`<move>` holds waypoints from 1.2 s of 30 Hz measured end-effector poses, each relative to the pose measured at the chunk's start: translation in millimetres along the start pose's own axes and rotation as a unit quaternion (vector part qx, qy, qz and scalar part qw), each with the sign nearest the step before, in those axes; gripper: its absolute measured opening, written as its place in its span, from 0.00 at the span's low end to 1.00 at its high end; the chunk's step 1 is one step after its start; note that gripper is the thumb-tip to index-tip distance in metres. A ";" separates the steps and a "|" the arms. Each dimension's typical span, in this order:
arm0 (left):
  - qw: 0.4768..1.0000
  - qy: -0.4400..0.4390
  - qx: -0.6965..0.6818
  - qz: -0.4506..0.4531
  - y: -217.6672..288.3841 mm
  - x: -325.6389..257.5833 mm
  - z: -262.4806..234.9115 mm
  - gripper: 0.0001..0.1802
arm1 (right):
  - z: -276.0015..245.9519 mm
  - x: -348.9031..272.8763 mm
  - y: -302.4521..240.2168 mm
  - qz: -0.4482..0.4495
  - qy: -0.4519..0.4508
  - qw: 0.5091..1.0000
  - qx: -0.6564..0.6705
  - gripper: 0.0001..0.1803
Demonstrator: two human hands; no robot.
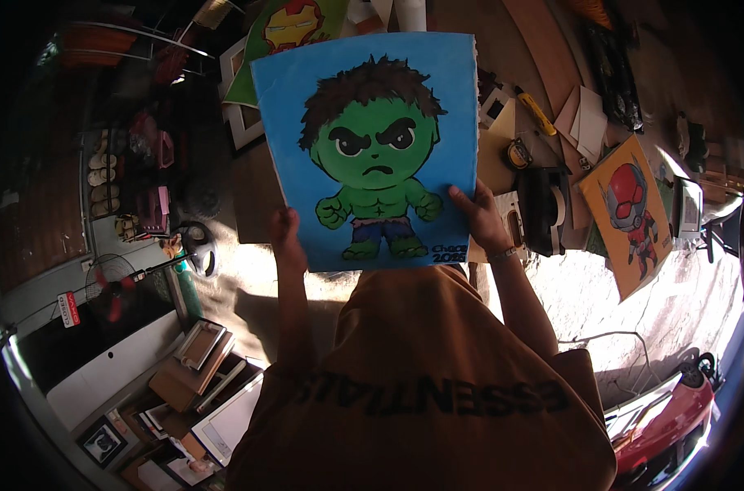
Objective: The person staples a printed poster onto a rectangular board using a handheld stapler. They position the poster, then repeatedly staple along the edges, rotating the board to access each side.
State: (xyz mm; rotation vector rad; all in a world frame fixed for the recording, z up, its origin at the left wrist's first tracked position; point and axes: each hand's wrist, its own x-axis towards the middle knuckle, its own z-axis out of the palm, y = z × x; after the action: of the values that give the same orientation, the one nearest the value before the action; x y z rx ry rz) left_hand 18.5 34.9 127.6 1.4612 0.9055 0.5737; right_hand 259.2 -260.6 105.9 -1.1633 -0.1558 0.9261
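A painting (pixel 278 114) on a blue ground shows a scowling green cartoon figure with dark hair and purple shorts. It is held up in front of me, its painted face toward me. My left hand (pixel 285 235) is closed on its lower left edge, fingers mostly hidden behind it. On the lower right edge my right hand (pixel 486 219) grips it, thumb on the front and fingers behind. Past its top left corner lies a green painting (pixel 327 18) of a red and yellow mask, partly covered by the blue one.
A workbench (pixel 544 24) beyond carries a yellow cutter (pixel 536 111), a tape measure (pixel 518 153), a tape dispenser (pixel 545 213) and card offcuts (pixel 589 123). An orange painting (pixel 630 213) stands at right. Stacked frames (pixel 196 360) lie lower left, near a fan (pixel 110 286).
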 end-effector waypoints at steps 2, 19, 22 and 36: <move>1.000 0.006 -0.013 0.025 -3.8 -0.2 0.4 0.08 | 5.4 -1.7 -5.9 -0.003 0.023 1.000 -0.019 0.23; 0.908 -0.361 -0.132 0.169 73.9 34.5 21.4 0.39 | 226.4 -84.9 -63.1 -0.398 0.090 0.671 -0.619 0.33; 0.883 -0.419 -0.140 0.158 70.8 23.2 36.1 0.38 | 264.0 -91.5 -29.1 -0.409 0.070 0.604 -0.681 0.37; 0.898 -0.364 -0.239 -0.068 30.5 -45.4 75.7 0.34 | 221.4 -149.9 -9.9 -0.267 0.284 0.790 -0.474 0.31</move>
State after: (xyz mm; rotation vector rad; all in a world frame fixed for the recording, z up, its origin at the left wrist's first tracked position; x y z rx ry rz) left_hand 59.2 -44.0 156.4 1.0183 0.2348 0.0949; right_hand 47.8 -206.7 260.7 -2.1306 -0.4643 -0.1158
